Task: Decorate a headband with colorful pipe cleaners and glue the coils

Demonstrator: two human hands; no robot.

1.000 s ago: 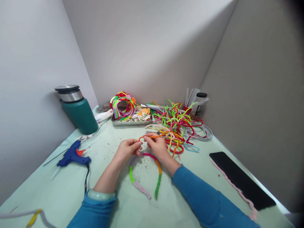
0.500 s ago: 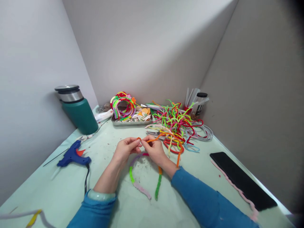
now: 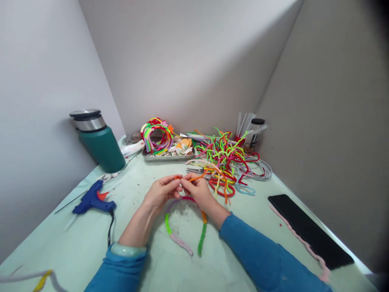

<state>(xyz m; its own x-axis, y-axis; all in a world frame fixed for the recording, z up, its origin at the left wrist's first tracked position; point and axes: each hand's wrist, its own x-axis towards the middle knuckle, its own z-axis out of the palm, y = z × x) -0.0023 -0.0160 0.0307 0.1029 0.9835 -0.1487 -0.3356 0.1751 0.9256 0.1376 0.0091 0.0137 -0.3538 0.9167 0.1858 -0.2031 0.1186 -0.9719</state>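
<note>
An orange pipe cleaner [image 3: 220, 172] runs from between my hands and curves off to the right over the scissors [image 3: 199, 172]. My left hand [image 3: 162, 192] pinches its near end between thumb and fingers. Close beside it, my right hand [image 3: 197, 190] grips the same strand, fingertips almost touching the left ones. Below the hands lies a headband [image 3: 169, 224] wrapped in coloured pipe cleaner: purple, light green, pale pink, red, orange and dark green. My right hand covers part of its upper right side.
At left are a blue glue gun [image 3: 94, 199] and a teal bottle [image 3: 103, 147]. Behind stand a metal tray [image 3: 168, 158] of small pieces, finished headbands [image 3: 156, 138] and a tangle of pipe cleaners [image 3: 225, 152]. A black phone [image 3: 310, 231] lies right beside a pink pipe cleaner [image 3: 299, 236].
The orange pipe cleaner's loose end has drawn in from beside my right wrist toward the scissors, making a smaller arc. Both hands stay nearly in place.
</note>
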